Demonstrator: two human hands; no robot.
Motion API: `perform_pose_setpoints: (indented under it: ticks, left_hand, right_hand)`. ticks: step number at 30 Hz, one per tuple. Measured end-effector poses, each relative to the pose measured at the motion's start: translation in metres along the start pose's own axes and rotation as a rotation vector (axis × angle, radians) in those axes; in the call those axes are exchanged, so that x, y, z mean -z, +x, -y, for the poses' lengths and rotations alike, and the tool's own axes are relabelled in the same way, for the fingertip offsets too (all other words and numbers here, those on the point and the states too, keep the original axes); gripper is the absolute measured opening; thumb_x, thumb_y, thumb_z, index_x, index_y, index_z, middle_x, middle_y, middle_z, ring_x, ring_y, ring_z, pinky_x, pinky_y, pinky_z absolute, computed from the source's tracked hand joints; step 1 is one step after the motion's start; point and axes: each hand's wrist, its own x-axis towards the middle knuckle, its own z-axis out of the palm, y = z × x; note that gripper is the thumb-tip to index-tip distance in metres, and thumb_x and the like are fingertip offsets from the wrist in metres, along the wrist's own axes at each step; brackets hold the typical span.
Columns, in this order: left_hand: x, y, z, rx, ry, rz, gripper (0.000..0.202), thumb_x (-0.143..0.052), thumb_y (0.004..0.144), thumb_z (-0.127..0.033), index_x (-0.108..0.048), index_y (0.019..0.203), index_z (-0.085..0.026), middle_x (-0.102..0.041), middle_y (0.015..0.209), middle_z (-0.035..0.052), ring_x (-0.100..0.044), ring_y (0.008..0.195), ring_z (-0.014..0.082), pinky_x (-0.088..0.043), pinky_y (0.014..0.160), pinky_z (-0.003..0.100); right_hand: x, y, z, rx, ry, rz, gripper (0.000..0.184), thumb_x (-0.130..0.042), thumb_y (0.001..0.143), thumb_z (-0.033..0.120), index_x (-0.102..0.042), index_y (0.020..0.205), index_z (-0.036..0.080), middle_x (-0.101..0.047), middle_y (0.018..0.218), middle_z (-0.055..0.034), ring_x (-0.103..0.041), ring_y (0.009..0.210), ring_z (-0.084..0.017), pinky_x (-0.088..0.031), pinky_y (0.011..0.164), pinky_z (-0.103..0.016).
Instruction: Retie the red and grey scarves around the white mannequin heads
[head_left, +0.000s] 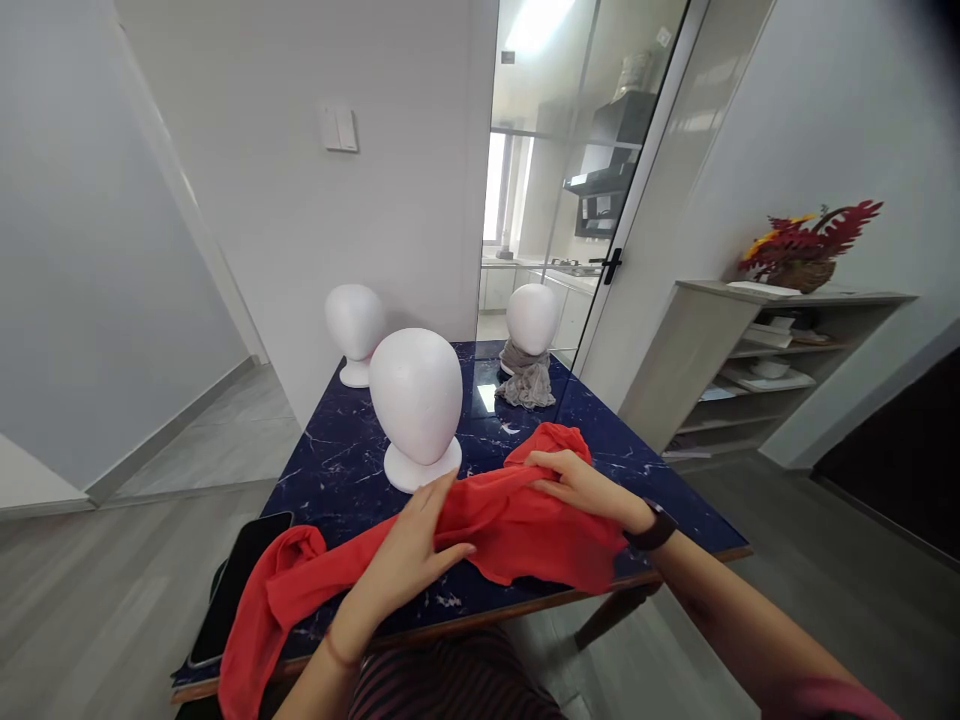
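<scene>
A long red scarf [517, 530] lies across the front of the dark blue marble table [337, 470], one end hanging over the front left edge. My left hand [416, 550] rests on the scarf's middle, thumb and fingers pinching the cloth. My right hand [574, 485] grips the bunched scarf further right; a dark watch is on that wrist. A white foam mannequin head [416, 400] stands just behind my left hand. A second bare head [355, 325] stands at the back left. A third head [531, 320] at the back wears a grey scarf [525, 380].
A black phone [240, 580] lies at the table's front left corner, partly under the red scarf. A glass sliding door stands behind the table, with a kitchen beyond. A shelf unit [750, 360] with red flowers stands to the right. Grey floor surrounds the table.
</scene>
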Motion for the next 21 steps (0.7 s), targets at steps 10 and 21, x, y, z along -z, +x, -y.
perform_pose_setpoints:
  ticks: [10, 21]
  left_hand:
    - [0.04, 0.004, 0.026, 0.237, -0.597, 0.112, 0.028, -0.06, 0.076, -0.042, -0.062, 0.087, -0.017, -0.06, 0.093, 0.0043, -0.054, 0.088, 0.019, -0.043, 0.078, 0.03]
    - [0.1, -0.003, 0.028, 0.197, -0.117, 0.561, 0.009, -0.055, 0.073, -0.026, -0.053, 0.076, -0.018, -0.055, 0.078, -0.0023, -0.049, 0.073, 0.0144, -0.037, 0.065, 0.023]
  right_hand:
    - [0.024, -0.002, -0.005, -0.126, 0.097, 0.243, 0.033, -0.059, 0.079, 0.047, -0.052, 0.074, 0.016, -0.048, 0.071, 0.0027, -0.042, 0.064, -0.009, -0.032, 0.057, -0.021]
    - [0.055, -0.025, -0.052, -0.324, 0.261, 0.46, 0.025, -0.06, 0.074, 0.039, -0.051, 0.074, 0.016, -0.049, 0.073, 0.0026, -0.044, 0.066, -0.01, -0.034, 0.059, -0.021]
